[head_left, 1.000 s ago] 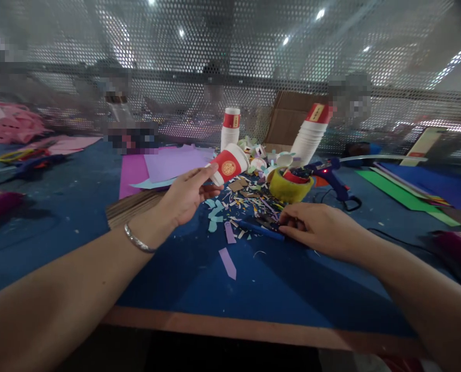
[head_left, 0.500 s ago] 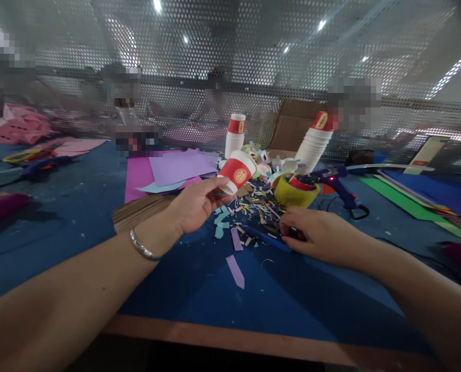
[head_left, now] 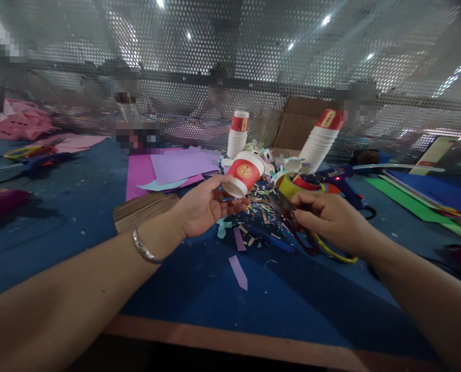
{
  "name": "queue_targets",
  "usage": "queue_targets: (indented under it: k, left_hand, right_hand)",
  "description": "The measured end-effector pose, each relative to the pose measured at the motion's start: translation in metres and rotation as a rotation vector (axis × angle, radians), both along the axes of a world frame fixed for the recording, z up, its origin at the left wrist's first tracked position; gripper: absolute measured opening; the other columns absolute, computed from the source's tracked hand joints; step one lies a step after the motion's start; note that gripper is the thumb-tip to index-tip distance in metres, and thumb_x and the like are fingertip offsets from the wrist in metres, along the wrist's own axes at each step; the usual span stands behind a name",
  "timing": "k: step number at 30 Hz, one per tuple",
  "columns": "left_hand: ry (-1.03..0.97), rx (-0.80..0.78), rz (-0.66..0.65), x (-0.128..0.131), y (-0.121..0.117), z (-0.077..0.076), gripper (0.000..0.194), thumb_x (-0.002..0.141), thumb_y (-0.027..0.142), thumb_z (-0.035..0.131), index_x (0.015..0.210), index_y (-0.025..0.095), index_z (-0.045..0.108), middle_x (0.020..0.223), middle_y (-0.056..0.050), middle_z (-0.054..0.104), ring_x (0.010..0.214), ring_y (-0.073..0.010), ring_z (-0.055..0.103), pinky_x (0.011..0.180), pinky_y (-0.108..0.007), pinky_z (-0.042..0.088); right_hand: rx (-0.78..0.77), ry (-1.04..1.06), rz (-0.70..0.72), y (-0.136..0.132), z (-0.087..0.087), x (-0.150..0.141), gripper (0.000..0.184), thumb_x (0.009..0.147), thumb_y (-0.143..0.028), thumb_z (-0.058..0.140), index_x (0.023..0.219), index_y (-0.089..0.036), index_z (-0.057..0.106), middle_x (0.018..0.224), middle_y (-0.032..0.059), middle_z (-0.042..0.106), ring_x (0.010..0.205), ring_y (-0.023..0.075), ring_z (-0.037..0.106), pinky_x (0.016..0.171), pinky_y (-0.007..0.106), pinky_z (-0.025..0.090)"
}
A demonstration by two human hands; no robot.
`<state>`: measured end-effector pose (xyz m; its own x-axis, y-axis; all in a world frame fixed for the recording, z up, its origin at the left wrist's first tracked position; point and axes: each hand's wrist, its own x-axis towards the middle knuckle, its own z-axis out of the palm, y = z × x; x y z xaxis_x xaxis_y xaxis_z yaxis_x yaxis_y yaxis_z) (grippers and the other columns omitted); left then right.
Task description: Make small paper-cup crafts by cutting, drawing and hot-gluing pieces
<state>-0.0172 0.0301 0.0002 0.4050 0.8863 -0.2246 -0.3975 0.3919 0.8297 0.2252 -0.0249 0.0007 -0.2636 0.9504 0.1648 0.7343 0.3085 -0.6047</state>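
My left hand (head_left: 207,204) is closed on a red-and-white paper cup (head_left: 245,174), tilted, with its wider rim up to the right. Some of the lower fingers reach out under the cup. In my right hand (head_left: 323,217) is a pair of scissors (head_left: 305,240), gripped near the middle; the dark red and yellow handles hang below the fingers and the dark blades point up to the left. Below the hands lie paper scraps (head_left: 263,212), a blue pen-like tool (head_left: 271,238) and a pointed purple paper strip (head_left: 238,273).
Behind stand two stacks of paper cups (head_left: 237,142) (head_left: 319,147). A yellow tape roll (head_left: 288,187) and a blue glue gun (head_left: 344,183) sit right of the scraps. Purple sheets (head_left: 180,165) and brown cardboard strips (head_left: 143,209) lie left; coloured sheets (head_left: 428,194) lie right.
My right hand has lifted the scissors up from the scraps beside the tape roll. My left hand has shifted slightly right with the cup, its lower fingers more extended.
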Motion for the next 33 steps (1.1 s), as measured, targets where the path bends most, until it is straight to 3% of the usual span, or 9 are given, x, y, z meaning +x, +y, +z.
queue_targets:
  k: [5, 14, 16, 19, 23, 28, 33]
  left_hand:
    - [-0.074, -0.014, 0.0, 0.003, -0.007, 0.008, 0.027, 0.093, 0.026, 0.052, 0.098, 0.005, 0.068, 0.096, -0.017, 0.073, 0.085, -0.0265, 0.074, 0.076, -0.033, 0.062]
    - [-0.204, -0.018, 0.046, 0.006, -0.016, 0.008, 0.016, 0.09, 0.021, 0.055, 0.095, 0.009, 0.065, 0.094, -0.012, 0.071, 0.08, -0.0202, 0.068, 0.078, -0.037, 0.063]
    - [-0.215, -0.012, 0.049, 0.007, -0.018, 0.008, 0.017, 0.091, 0.022, 0.055, 0.095, 0.01, 0.065, 0.093, -0.012, 0.07, 0.08, -0.02, 0.068, 0.078, -0.036, 0.063]
    - [-0.225, 0.0, 0.045, 0.008, -0.021, 0.01, 0.02, 0.093, 0.023, 0.052, 0.095, 0.009, 0.065, 0.091, -0.012, 0.07, 0.08, -0.0202, 0.068, 0.078, -0.036, 0.063]
    - [-0.236, -0.001, 0.028, 0.012, -0.024, 0.011, 0.02, 0.094, 0.022, 0.05, 0.095, 0.009, 0.066, 0.095, -0.014, 0.072, 0.082, -0.0213, 0.07, 0.079, -0.036, 0.063]
    - [-0.247, -0.006, 0.001, 0.015, -0.025, 0.011, 0.024, 0.097, 0.02, 0.048, 0.097, 0.006, 0.068, 0.092, -0.012, 0.074, 0.08, -0.0186, 0.071, 0.078, -0.032, 0.064]
    - [-0.216, 0.034, -0.021, 0.014, -0.021, 0.005, 0.022, 0.094, 0.017, 0.053, 0.097, 0.007, 0.072, 0.094, -0.011, 0.076, 0.084, -0.0174, 0.072, 0.086, -0.029, 0.061]
  right_hand:
    - [0.024, 0.177, -0.002, 0.002, 0.003, -0.021, 0.015, 0.081, -0.031, 0.049, 0.071, -0.021, 0.051, 0.064, -0.0001, 0.056, 0.06, 0.0143, 0.05, 0.058, 0.03, 0.036]
    - [0.158, 0.264, 0.031, 0.004, -0.011, -0.049, 0.018, 0.084, -0.024, 0.05, 0.067, -0.021, 0.046, 0.064, -0.0035, 0.041, 0.06, 0.0117, 0.039, 0.056, 0.028, 0.032]
    - [0.084, 0.406, 0.075, 0.003, -0.014, -0.05, 0.018, 0.085, -0.024, 0.052, 0.068, -0.021, 0.047, 0.065, -0.0032, 0.045, 0.061, 0.0118, 0.044, 0.057, 0.028, 0.037]
    - [-0.152, 0.718, 0.142, 0.0, -0.02, -0.053, 0.012, 0.09, -0.028, 0.054, 0.08, -0.021, 0.051, 0.067, -0.0033, 0.055, 0.06, 0.0133, 0.057, 0.06, 0.029, 0.046]
    - [-0.295, 0.939, 0.094, -0.005, -0.025, -0.054, 0.011, 0.093, -0.031, 0.056, 0.088, -0.022, 0.053, 0.068, -0.0026, 0.062, 0.057, 0.0135, 0.061, 0.057, 0.029, 0.05]
    - [-0.281, 0.922, 0.027, -0.012, -0.025, -0.052, 0.021, 0.096, -0.041, 0.056, 0.086, -0.023, 0.052, 0.064, -0.0045, 0.058, 0.05, 0.0085, 0.05, 0.044, 0.019, 0.038]
    - [-0.209, 0.868, -0.062, -0.013, -0.025, -0.05, 0.039, 0.095, -0.059, 0.051, 0.083, -0.022, 0.052, 0.059, -0.0045, 0.051, 0.046, 0.0079, 0.04, 0.04, 0.021, 0.026]
